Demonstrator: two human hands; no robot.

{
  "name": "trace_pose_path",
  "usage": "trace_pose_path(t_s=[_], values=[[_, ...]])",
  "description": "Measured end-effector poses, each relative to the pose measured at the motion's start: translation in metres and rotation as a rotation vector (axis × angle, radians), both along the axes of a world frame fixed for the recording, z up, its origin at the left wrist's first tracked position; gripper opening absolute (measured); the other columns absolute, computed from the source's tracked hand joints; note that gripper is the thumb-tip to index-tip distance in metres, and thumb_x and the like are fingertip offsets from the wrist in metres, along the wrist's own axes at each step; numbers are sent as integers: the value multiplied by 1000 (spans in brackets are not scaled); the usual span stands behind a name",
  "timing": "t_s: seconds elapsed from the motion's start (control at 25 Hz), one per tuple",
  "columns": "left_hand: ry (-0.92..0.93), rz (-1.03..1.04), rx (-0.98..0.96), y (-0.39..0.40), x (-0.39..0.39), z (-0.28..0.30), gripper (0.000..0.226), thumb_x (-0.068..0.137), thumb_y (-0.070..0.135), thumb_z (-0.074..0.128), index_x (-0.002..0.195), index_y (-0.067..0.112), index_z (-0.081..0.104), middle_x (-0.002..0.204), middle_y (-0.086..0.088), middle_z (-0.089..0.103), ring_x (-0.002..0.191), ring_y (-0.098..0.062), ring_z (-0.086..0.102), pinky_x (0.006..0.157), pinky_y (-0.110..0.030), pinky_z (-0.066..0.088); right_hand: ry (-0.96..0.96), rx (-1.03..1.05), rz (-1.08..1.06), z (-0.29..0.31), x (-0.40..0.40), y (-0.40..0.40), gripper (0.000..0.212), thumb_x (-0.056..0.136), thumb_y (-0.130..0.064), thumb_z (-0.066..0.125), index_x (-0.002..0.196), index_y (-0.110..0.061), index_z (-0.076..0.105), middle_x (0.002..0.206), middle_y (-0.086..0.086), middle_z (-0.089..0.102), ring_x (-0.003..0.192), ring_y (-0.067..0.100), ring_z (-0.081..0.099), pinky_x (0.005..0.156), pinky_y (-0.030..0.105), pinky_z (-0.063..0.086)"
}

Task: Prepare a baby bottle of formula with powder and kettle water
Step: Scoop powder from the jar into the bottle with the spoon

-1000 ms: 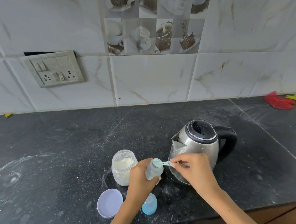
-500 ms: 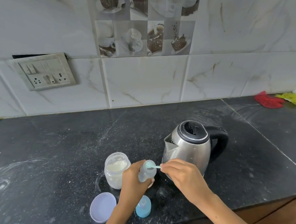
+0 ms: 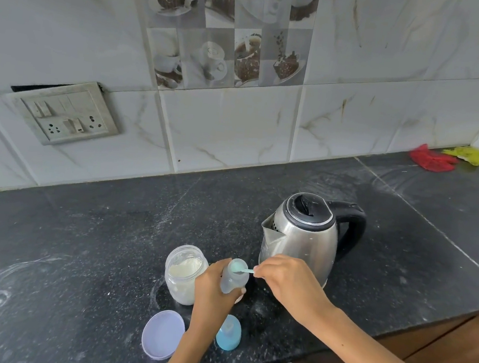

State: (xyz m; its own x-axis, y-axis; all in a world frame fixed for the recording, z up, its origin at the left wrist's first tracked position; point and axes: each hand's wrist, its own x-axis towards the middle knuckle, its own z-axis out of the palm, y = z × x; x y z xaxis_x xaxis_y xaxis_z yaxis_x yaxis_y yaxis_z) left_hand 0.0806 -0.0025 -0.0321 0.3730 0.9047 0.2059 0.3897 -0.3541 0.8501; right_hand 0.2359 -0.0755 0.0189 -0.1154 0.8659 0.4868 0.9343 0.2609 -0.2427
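Note:
My left hand [image 3: 211, 292] grips a small clear baby bottle [image 3: 233, 277], held upright just above the dark counter. My right hand [image 3: 286, 284] pinches the handle of a light-blue scoop [image 3: 240, 269], whose bowl rests over the bottle's open mouth. An open glass jar of white formula powder [image 3: 183, 273] stands right next to the bottle on its left. A steel kettle [image 3: 304, 238] with a black lid and handle stands behind my right hand, spout pointing left. The bottle's blue cap [image 3: 228, 334] sits near the counter's front edge.
The jar's pale lilac lid [image 3: 162, 334] lies flat left of the blue cap. Red [image 3: 431, 160] and yellow [image 3: 468, 154] cloths lie at the far right against the wall. A switch-and-socket plate [image 3: 62, 112] is on the tiled wall. White powder streaks mark the counter at the left.
The scoop stays over the bottle mouth with both hands holding as before. The view has shifted slightly; the hands and objects keep the same arrangement.

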Motion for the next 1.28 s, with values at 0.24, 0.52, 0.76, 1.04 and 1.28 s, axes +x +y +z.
trace_pose_path(t_s=[0.24, 0.52, 0.76, 1.04, 1.28], values=[[-28, 47, -98, 0, 3, -15, 58, 65, 14, 86, 115, 20, 59, 110, 5, 67, 103, -13, 62, 93, -29, 50, 299, -2, -156, 2, 0, 6, 16, 75, -3, 79, 86, -15, 81, 82, -5, 78, 72, 6, 72, 68, 26, 61], [-23, 124, -72, -23, -24, -4, 62, 73, 20, 81, 130, 16, 54, 122, 4, 62, 111, -9, 57, 90, -14, 42, 628, 8, -242, 6, -9, -6, 20, 73, -1, 82, 91, -11, 80, 87, -4, 77, 81, 2, 71, 71, 6, 54], [-23, 206, -39, -48, -69, 6, 37, 80, 26, 74, 113, 23, 60, 104, 18, 64, 100, 5, 57, 82, -9, 43, 803, -114, -113, 8, -42, 21, 16, 78, -1, 78, 92, -9, 78, 86, -1, 77, 78, 2, 72, 74, 13, 57], [-35, 246, -24, -55, -76, 2, 35, 80, 22, 74, 113, 21, 62, 106, 18, 65, 104, 6, 57, 86, -11, 44, 659, -186, -82, -11, -76, 71, 14, 79, -8, 78, 93, -7, 77, 90, 6, 77, 79, 15, 73, 75, 30, 61], [-45, 195, -17, -57, -59, -2, 37, 80, 23, 74, 109, 35, 54, 107, 19, 63, 102, 10, 54, 80, -5, 40, 705, -186, -154, -9, -59, 45, 21, 84, -18, 75, 105, -14, 75, 98, -6, 74, 82, 6, 70, 75, 19, 57]])
